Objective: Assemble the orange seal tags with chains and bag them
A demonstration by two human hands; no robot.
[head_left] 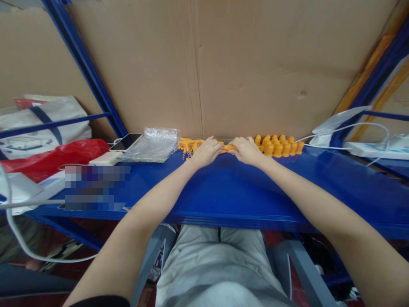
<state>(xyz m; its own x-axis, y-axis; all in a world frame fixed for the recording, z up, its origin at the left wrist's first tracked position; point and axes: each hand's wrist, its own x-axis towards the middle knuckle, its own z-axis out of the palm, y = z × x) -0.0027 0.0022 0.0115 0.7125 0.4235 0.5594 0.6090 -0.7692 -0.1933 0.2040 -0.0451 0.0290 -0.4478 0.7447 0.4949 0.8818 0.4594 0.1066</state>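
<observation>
Both my hands reach to the back of the blue table. My left hand has its fingers curled over orange pieces, and my right hand is closed close beside it. Between them shows an orange piece, which both hands grip; its exact kind is hidden by the fingers. Left of my left hand lie flat orange pieces with small metal chains. Right of my right hand stand several upright orange figures, grouped in rows.
A clear plastic bag and a phone lie to the left, near a white power bank and a red plastic bag. Cardboard walls off the back. White cables and a power strip are at the right.
</observation>
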